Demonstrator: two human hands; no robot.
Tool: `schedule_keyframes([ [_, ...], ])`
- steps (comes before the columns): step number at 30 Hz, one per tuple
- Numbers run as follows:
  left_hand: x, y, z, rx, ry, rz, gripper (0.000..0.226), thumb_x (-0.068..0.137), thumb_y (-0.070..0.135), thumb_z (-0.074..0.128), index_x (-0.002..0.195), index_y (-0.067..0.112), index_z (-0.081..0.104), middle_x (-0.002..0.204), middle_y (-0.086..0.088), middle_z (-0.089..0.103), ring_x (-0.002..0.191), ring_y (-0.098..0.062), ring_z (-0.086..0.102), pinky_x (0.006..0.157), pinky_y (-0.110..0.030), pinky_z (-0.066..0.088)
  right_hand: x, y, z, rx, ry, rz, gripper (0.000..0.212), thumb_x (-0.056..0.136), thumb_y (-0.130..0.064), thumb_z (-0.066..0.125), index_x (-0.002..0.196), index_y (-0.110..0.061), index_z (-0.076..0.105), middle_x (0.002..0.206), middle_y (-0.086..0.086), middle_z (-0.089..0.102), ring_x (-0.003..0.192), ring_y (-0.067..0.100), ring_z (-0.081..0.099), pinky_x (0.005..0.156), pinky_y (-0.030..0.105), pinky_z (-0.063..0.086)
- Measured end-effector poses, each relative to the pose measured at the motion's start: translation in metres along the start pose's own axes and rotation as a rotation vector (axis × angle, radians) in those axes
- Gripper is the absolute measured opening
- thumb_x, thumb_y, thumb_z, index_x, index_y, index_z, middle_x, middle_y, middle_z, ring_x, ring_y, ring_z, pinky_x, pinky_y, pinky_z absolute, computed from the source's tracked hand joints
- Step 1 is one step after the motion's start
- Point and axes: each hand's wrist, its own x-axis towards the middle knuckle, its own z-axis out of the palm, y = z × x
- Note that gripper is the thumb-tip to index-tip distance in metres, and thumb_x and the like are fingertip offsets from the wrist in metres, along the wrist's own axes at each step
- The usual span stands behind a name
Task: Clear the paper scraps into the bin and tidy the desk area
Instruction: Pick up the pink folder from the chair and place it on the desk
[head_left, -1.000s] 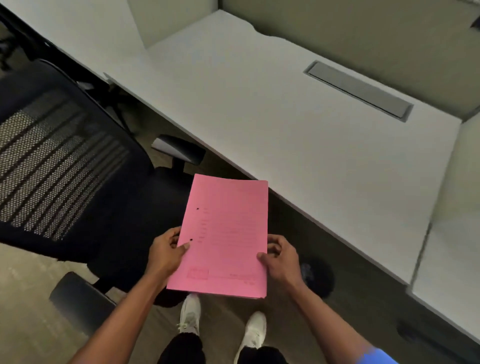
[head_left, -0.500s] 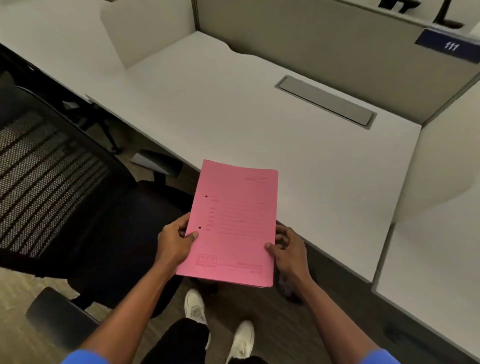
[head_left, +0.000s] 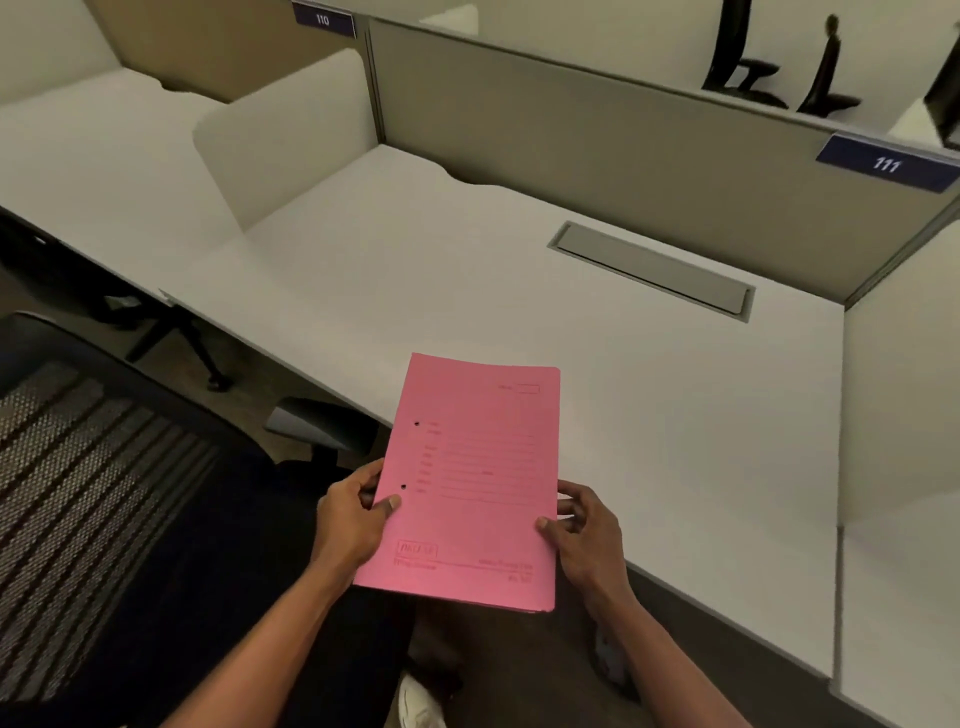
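Note:
A pink paper folder (head_left: 472, 483) with two punched holes on its left side is held flat in both hands over the front edge of the white desk (head_left: 467, 280). My left hand (head_left: 353, 519) grips its left edge, thumb on top near the lower hole. My right hand (head_left: 584, 535) grips its right edge, fingers curled underneath. The folder's far end lies above the desk top; whether it touches the desk I cannot tell. No paper scraps and no bin show in the view.
A black mesh office chair (head_left: 93, 493) stands at the left, its armrest (head_left: 311, 423) by the desk edge. A grey cable flap (head_left: 649, 273) is set into the desk near the grey partition (head_left: 597, 150). White side dividers (head_left: 280, 140) flank the desk.
The folder and both hands have moved forward from above the chair and floor to over the desk's front edge. My view has tilted up, bringing the partition and number signs into sight.

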Motion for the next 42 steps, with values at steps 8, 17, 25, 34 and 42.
schedule_keyframes([
  [8,0.083,0.04,-0.03,0.036,-0.048,0.071,0.053,0.093,0.013,0.079,0.141,0.028,0.063,0.109,0.012,0.075,0.096,-0.012,0.075,0.081,-0.039,0.067,0.044,-0.052,0.032,0.065,0.098,-0.05,0.045,0.093,-0.022,0.078,0.133,-0.029,0.058,0.115,-0.014,0.072,0.094,0.01,0.074,0.069,0.018,0.06],
  [17,0.16,0.089,-0.017,0.084,-0.042,0.138,0.048,0.095,0.017,0.078,0.139,0.03,0.063,0.105,0.017,0.072,0.092,-0.01,0.073,0.072,-0.032,0.064,0.12,-0.078,0.026,0.114,0.112,-0.055,0.05,0.092,-0.015,0.077,0.136,-0.031,0.061,0.112,-0.011,0.075,0.095,0.015,0.074,0.076,0.027,0.062],
  [25,0.246,0.133,0.026,0.137,0.008,0.136,0.047,0.094,0.011,0.076,0.137,0.026,0.066,0.105,0.009,0.076,0.09,-0.007,0.071,0.078,-0.028,0.059,0.226,-0.08,0.007,0.143,-0.015,-0.051,0.079,0.078,0.004,0.074,0.144,-0.037,0.057,0.11,-0.005,0.075,0.085,0.019,0.074,0.071,0.032,0.065],
  [34,0.364,0.177,0.088,0.261,0.015,0.105,0.053,0.096,-0.001,0.065,0.146,0.018,0.062,0.129,-0.005,0.076,0.109,-0.025,0.073,0.103,-0.044,0.058,0.365,-0.083,-0.005,0.13,-0.135,-0.031,0.092,0.075,0.001,0.08,0.154,-0.034,0.047,0.117,-0.002,0.073,0.087,0.029,0.073,0.08,0.046,0.066],
  [42,0.481,0.224,0.127,0.361,-0.004,0.125,0.059,0.09,0.012,0.079,0.146,0.014,0.062,0.132,-0.011,0.074,0.116,-0.032,0.073,0.106,-0.041,0.055,0.483,-0.106,-0.004,0.155,-0.115,-0.027,0.095,0.075,0.008,0.08,0.155,-0.032,0.048,0.11,-0.003,0.07,0.089,0.017,0.071,0.084,0.044,0.066],
])
